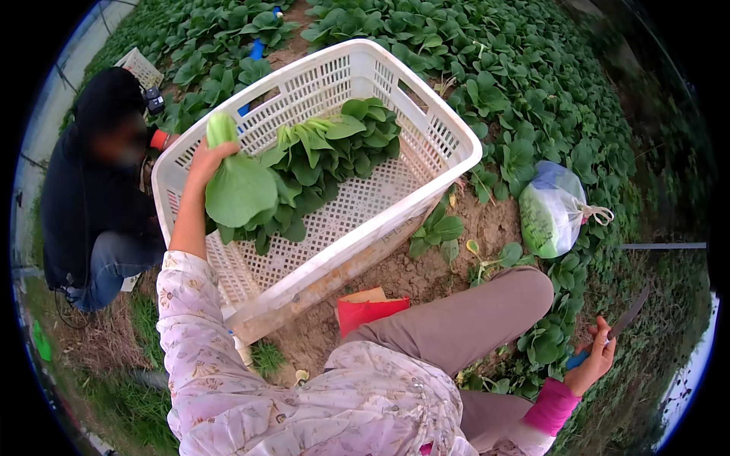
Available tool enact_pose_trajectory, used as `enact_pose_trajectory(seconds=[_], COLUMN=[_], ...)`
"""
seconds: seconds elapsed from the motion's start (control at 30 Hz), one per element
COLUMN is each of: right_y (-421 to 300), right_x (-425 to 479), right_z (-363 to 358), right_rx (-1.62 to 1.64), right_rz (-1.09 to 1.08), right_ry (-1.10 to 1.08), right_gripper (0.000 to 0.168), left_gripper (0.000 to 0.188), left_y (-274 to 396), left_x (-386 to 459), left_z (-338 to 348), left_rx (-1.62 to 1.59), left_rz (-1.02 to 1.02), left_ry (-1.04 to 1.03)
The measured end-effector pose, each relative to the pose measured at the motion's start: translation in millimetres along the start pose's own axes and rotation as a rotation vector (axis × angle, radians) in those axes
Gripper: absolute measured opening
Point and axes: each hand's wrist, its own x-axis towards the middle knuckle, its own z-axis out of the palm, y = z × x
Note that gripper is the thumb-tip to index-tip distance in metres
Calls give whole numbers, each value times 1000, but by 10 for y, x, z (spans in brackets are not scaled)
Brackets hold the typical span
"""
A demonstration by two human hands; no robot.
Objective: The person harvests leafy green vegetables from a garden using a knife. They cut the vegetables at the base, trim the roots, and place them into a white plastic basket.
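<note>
My left hand (210,162) grips a leafy green, a bok choy-like head (239,188), by its pale stem. It is over the left end of a white slatted plastic crate (365,239). Inside, a row of similar leafy greens (331,142) lies along the crate's far side, pale stem ends toward the far wall. Off to the right, my right hand (591,359) holds a knife (630,313), its blade pointing up and outward. Part of a blue handle shows below the fingers.
Another person (97,188) crouches left of the crate. A tied plastic bag (552,211) rests among growing greens (513,85) at right. On the soil (365,273) before me lies a red object (370,312), close to my bent knee. Blue pieces (257,49) show beyond the crate.
</note>
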Motion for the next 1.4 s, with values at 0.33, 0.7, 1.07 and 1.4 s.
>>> enact_pose_trajectory(seconds=[0.33,0.7,1.07,1.4], right_y=[552,374,490,593], right_x=[220,150,155,-151], right_z=[-937,-1120,-1186,-1524], right_rx=[-204,-191,-259,-308], right_rz=[124,161,191,235], right_ry=[268,357,354,496], right_gripper=[30,31,30,32], left_gripper=[113,55,91,61], left_y=[-2230,-897,-845,-1661], left_x=[75,604,943,1093], left_z=[743,792,2281,1399], left_rx=[383,690,495,264], left_rz=[-593,-14,-321,-220], left_ry=[27,248,244,172])
